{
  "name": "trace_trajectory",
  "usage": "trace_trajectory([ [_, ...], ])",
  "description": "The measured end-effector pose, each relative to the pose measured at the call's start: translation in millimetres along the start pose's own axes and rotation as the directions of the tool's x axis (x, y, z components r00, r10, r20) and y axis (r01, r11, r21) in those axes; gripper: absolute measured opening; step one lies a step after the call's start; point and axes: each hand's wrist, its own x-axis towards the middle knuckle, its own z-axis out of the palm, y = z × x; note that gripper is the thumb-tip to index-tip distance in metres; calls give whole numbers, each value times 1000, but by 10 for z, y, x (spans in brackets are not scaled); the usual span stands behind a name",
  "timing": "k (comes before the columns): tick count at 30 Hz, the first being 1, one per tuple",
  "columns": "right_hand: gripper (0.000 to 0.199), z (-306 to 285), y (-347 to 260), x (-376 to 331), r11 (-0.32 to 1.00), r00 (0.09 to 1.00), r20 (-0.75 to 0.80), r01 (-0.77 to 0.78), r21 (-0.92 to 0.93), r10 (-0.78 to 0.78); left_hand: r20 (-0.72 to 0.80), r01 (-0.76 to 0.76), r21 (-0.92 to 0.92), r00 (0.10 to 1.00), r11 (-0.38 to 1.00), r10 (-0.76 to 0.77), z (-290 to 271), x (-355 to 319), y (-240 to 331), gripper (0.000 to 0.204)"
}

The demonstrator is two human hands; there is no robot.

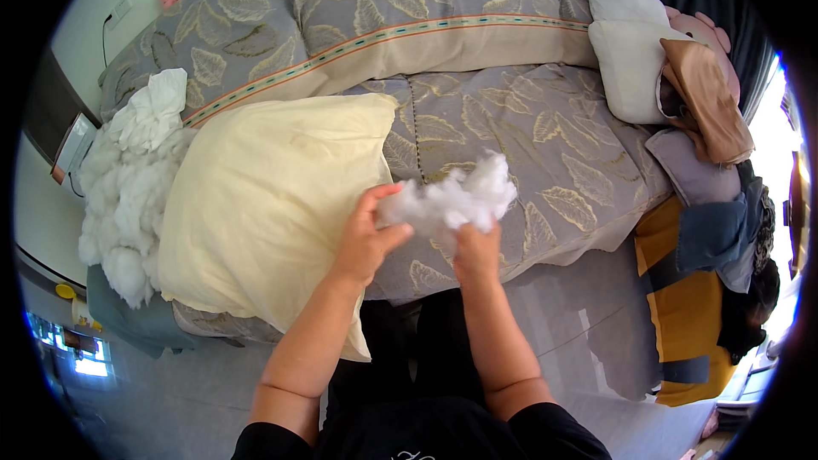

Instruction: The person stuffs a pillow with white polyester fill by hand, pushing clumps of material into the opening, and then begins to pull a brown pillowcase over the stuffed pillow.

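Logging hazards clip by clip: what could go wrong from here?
The loose fluff in the right hand could shed wisps onto the floor. The cream cloth hangs over the front edge of the patterned cover and might slip down. The white pile, heaped near the left end, could spill too.

Right of our right hand (pixel 477 251) we can pass over open bedspread (pixel 558 149); leftward of our left hand (pixel 365 243), the cream pillowcase (pixel 268 179) blocks us.

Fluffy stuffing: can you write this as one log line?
right hand: holding white fiberfill tuft; left hand: at tuft's left end, thumb and fingers apart; cream pillowcase: beside left hand; fiberfill heap: far left
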Motion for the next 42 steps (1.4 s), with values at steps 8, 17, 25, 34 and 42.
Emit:
trace_trajectory([
  [8, 59, 188, -158, -166, 886, 879, 436, -346, 308, 192, 114, -170, 366, 984, 915, 137, 33, 25, -157, 45],
  [17, 35, 51, -5, -52, 996, 924, 371, -87, -32, 93, -66, 110, 217, 993, 970, -98, 33, -5, -88, 19],
  [25, 17, -138, -36, 67, 991, 999, -34, 29, 130, -25, -183, 97, 254, 982, 962, -51, -80, 8, 21, 20],
  [34, 41, 215, 146, -160, 994, 999, 26, -44, -99, 47, 125, -212, 507, 977, 835, 172, 139, -100, -248, 53],
  [42, 32, 136, 371, 167, 990, 978, -196, 90, 106, -68, 207, -108, 965, 875, -240, 438, -35, 70, 208, 43],
])
